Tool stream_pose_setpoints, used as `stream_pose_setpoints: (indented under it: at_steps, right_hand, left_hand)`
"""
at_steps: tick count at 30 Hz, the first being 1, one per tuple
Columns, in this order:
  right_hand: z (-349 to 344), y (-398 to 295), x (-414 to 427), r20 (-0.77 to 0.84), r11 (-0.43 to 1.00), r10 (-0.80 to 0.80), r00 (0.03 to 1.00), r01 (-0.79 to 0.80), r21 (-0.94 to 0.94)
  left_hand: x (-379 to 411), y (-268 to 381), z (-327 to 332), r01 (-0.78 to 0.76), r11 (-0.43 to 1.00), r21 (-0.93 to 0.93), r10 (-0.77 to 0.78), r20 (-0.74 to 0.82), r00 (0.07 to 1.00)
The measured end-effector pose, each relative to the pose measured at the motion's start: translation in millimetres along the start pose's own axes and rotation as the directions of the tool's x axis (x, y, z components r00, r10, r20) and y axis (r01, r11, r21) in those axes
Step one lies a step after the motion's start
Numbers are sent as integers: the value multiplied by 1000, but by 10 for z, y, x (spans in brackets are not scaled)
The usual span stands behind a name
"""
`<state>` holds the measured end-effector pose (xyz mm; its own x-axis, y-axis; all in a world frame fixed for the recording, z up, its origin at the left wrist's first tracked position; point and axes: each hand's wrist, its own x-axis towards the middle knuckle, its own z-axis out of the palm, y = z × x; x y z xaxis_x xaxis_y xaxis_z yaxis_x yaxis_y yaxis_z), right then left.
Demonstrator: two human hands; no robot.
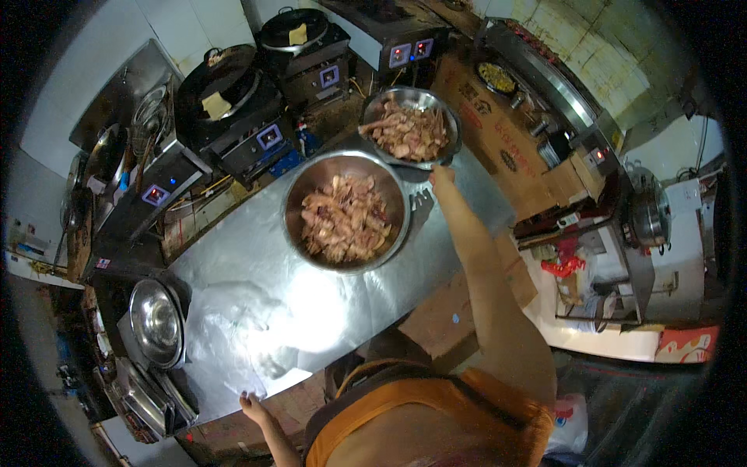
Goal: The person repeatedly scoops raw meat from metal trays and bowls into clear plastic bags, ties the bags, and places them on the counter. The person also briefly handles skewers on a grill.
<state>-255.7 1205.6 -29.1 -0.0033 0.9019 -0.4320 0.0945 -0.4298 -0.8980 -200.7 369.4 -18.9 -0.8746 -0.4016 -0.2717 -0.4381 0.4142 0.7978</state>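
My right hand (442,176) grips the near rim of a metal basin (454,125) at the far end of the steel table (402,292). Pieces of raw-looking meat (408,131) lie in that basin. Beside it, nearer me, stands a larger steel bowl (401,233) with more cut meat (344,219). My left hand (254,407) is at the table's front edge, its fingers closed on the lower end of a clear plastic bag (248,350) that lies crumpled on the tabletop; glare blurs much of the bag.
Empty steel bowls (156,324) and metal trays (143,397) sit at the left end. Beyond the table are a black wok (192,87) and another pan (280,29) on cookers, each with a yellowish piece inside. Flattened cardboard (496,140) and a shelf unit (630,280) are at the right.
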Motion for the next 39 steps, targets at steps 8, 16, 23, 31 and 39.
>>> stream_pose_setpoints:
  at_steps: [8, 16, 23, 31, 39]
  right_hand:
    - [494, -39, 389, -235, 987, -19, 972, -19, -158]
    - [-886, 125, 829, 592, 450, -359, 722, 689, -568]
    - [-2483, 507, 604, 345, 989, -10, 938, 60, -133]
    - [-4004, 614, -107, 393, 985, 152, 907, -105, -139]
    - [-4100, 72, -1571, 168, 921, 387, 907, -390, -14]
  left_hand:
    - [-645, 362, 198, 161, 931, 327, -139, -88, 986]
    - [-905, 993, 585, -82, 986, 148, 90, -47, 995]
    - [-954, 1140, 971, -170, 977, 126, 155, 118, 981]
    - [-1023, 1733, 1638, -425, 905, -19, 397, 395, 828]
    - [-1752, 2002, 2783, -175, 978, -113, 157, 952, 261]
